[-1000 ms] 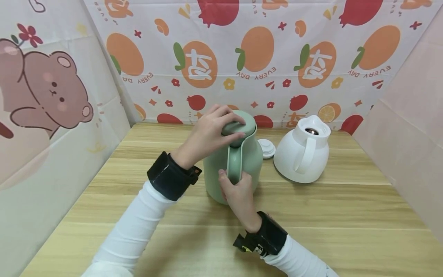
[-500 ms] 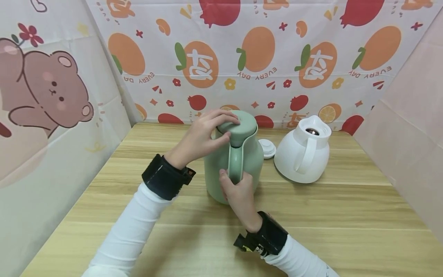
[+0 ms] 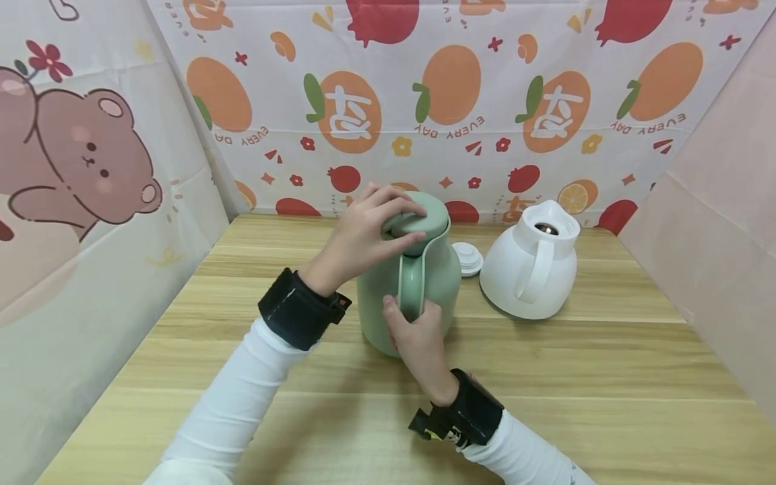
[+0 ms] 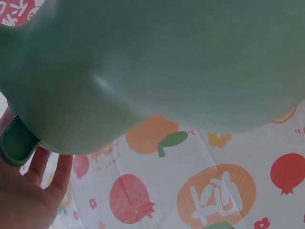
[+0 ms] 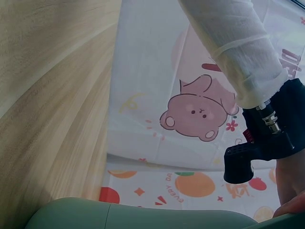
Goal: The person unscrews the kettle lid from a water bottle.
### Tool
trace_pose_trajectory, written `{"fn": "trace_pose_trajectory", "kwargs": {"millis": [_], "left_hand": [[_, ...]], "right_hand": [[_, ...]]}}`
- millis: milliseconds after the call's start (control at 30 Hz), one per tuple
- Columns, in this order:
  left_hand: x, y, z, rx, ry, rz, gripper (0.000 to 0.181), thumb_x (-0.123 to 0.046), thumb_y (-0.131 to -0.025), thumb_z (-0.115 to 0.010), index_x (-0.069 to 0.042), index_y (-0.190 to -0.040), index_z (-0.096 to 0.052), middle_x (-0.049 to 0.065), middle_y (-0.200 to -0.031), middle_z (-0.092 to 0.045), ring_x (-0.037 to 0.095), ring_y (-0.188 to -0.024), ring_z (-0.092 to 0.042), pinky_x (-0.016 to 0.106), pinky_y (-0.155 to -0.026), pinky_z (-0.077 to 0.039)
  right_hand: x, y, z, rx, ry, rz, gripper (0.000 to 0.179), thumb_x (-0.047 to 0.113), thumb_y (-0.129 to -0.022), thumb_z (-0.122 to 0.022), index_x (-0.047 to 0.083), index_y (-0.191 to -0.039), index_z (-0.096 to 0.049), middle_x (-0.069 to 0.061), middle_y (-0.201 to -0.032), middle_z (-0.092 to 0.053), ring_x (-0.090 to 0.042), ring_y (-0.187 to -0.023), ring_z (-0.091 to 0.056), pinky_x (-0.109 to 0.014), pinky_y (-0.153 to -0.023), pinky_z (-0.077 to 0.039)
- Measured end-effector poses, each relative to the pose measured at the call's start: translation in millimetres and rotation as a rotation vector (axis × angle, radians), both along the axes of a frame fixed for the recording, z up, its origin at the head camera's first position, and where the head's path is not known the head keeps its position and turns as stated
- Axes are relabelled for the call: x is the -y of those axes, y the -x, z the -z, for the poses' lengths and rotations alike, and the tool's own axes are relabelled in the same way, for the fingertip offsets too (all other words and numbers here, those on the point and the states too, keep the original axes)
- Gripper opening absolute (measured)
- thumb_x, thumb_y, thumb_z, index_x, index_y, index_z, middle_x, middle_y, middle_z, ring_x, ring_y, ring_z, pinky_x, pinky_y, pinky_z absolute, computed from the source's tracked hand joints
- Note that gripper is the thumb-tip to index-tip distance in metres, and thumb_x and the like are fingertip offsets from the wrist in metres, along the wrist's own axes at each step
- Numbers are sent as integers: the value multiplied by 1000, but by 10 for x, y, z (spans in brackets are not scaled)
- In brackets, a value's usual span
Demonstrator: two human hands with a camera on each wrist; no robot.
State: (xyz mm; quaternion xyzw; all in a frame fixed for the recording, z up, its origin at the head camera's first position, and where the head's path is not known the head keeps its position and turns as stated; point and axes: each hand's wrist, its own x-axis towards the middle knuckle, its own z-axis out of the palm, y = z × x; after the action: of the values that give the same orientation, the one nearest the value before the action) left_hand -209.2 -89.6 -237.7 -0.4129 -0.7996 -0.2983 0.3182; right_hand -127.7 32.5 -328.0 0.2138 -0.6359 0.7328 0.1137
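A sage-green vacuum jug (image 3: 376,310) stands upright on the table in the head view, its handle towards me. With thumb and fingers spread round its rim, my left hand (image 3: 370,232) grips the round green lid (image 3: 432,210) in the jug's mouth. Lower down, my right hand (image 3: 419,343) holds the handle (image 3: 411,279), its thumb along the left side. The left wrist view has the jug body (image 4: 171,62) large and close, with the left fingers (image 4: 59,176) at its top end. In the right wrist view, only part of the jug (image 5: 143,215) shows along the bottom.
To the right stands a white jug (image 3: 527,273) with its mouth uncovered. A white stepped lid (image 3: 468,259) lies between the two jugs. Printed cloths (image 3: 400,155) border the wooden table (image 3: 606,364) at the back and sides.
My left hand slid back leftwards on the lid half a second ago, then came round to the right again. The right hand and the jug have stayed in place.
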Motion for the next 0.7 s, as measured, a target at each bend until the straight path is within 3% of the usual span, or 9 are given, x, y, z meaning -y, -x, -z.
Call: {"fn": "trace_pose_trajectory", "kwargs": {"millis": [167,433,567,700], "left_hand": [[7,-2,-4,-24,23,2,26,-20,-78,-73,-8,-101,-67,7,-105,-58,22,-94,-45,37,-80,-37],[102,-39,33,51,-15,92,28,-2,-80,-60,-4,-108,-64,6,-114,-58,18,-114,-47,34,-94,-37],[87,-55,26,41,0,69,28,-5,-81,-64,-5,-109,-64,6,-114,-58,19,-112,-47,34,-94,-37],[38,-79,8,9,34,1,27,-10,-81,-67,-7,-107,-65,7,-111,-59,22,-106,-48,37,-90,-37]], "right_hand": [[-1,1,0,5,-1,1,37,17,-92,-55,3,-59,-44,-6,-45,-37,-18,-37,-35,-26,-40,-30],[5,-2,-5,3,-1,7,38,16,-91,-54,3,-58,-43,-6,-44,-37,-18,-36,-34,-26,-39,-30],[3,2,-6,8,3,9,37,14,-91,-54,3,-57,-43,-5,-43,-37,-17,-35,-34,-26,-38,-30],[1,6,-1,27,-1,9,36,8,-91,-53,3,-57,-43,-4,-43,-37,-16,-35,-35,-25,-38,-30]]}}
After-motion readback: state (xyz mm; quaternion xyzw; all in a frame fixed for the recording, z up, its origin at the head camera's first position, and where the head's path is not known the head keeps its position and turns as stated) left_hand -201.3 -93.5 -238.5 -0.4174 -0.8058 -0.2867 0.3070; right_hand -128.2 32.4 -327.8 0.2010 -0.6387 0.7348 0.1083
